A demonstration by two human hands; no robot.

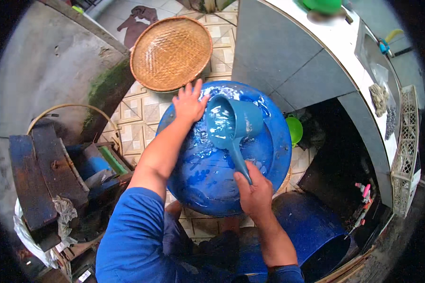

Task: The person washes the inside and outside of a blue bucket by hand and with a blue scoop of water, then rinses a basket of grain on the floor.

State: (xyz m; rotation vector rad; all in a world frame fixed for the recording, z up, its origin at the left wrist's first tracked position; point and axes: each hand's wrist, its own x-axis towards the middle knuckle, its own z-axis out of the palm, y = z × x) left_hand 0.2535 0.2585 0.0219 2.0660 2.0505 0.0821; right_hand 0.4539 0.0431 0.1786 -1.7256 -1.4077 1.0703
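Note:
My right hand (256, 192) grips the handle of a blue plastic water dipper (249, 118). The dipper is tilted, its mouth facing left, and shiny water shows inside. Below it lies a broad round blue plastic lid (209, 191), its surface wet and glossy with water. My left hand (190, 104) is spread, fingers apart, over the lid's far left edge; whether the palm presses on the plastic I cannot tell. Just beyond those fingertips is a round woven bamboo tray (171, 53).
A blue plastic drum (304, 226) lies on its side at right, near a green plastic container (294, 130). Wooden boards (44, 173) crowd the left. A tiled counter (287, 53) curves along the right, bearing a white plastic rack (405, 152). Dark cloth (138, 28) lies on the far floor.

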